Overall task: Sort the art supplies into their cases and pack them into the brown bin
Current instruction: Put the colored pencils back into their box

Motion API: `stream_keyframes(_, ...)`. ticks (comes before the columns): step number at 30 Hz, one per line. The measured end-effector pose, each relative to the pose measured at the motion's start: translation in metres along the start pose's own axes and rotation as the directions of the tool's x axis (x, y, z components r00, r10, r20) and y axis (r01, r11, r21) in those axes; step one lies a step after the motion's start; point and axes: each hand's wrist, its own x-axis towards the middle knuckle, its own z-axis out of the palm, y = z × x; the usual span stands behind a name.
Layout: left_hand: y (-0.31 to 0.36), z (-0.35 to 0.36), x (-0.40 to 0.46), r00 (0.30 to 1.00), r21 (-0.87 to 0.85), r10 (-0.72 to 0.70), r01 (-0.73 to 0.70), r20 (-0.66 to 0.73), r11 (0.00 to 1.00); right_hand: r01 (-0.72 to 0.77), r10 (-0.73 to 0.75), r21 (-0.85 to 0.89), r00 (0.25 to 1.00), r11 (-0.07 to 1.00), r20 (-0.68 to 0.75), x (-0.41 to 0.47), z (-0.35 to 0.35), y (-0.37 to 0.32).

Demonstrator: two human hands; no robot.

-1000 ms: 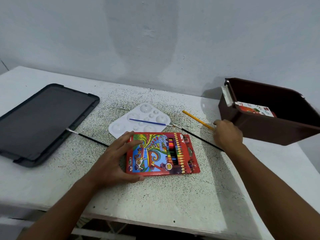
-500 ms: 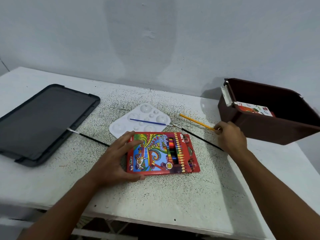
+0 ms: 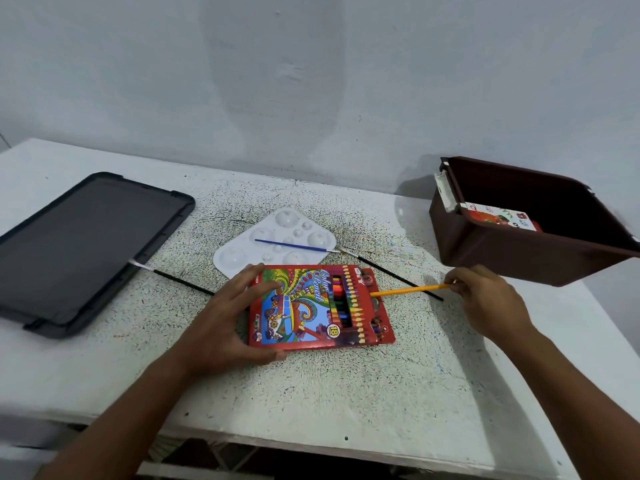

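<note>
A red colour-pencil box [image 3: 320, 308] lies flat in the middle of the table. My left hand [image 3: 228, 318] grips its left end, thumb under the near edge and fingers on top. My right hand [image 3: 485, 299] pinches the far end of a yellow pencil [image 3: 408, 290], whose tip points at the box's right end. The brown bin [image 3: 519, 252] stands at the right with a printed box [image 3: 498, 216] inside it.
A white paint palette [image 3: 277, 242] carries a blue brush [image 3: 294, 245] behind the pencil box. A black brush [image 3: 391, 273] lies right of the palette, another black brush [image 3: 176, 280] to the left. A dark open case [image 3: 79, 251] sits at the far left.
My right hand picked the yellow pencil up from the table and swung it towards the right end of the pencil box. My left hand stayed on the box.
</note>
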Motion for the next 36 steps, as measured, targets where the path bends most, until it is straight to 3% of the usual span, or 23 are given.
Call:
stream_keyframes(15, 0.003, -0.001, -0.001, 1.0, -0.003, -0.003, 0.003, -0.019, 1.0, 0.027, -0.035, 0.129, 0.997, 0.991, 0.063, -0.001, -0.005, -0.002)
stream_keyframes(25, 0.003, -0.001, -0.001, 1.0, 0.005, -0.007, 0.007, -0.019, 1.0, 0.166, -0.224, 0.357, 0.966, 0.919, 0.129, 0.005, 0.021, -0.069)
stream_keyframes(36, 0.005, -0.003, 0.0, 1.0, 0.039, -0.015, 0.015, 0.019, 0.999, 0.153, -0.217, 0.536, 0.975, 0.83, 0.058, 0.002, 0.043, -0.08)
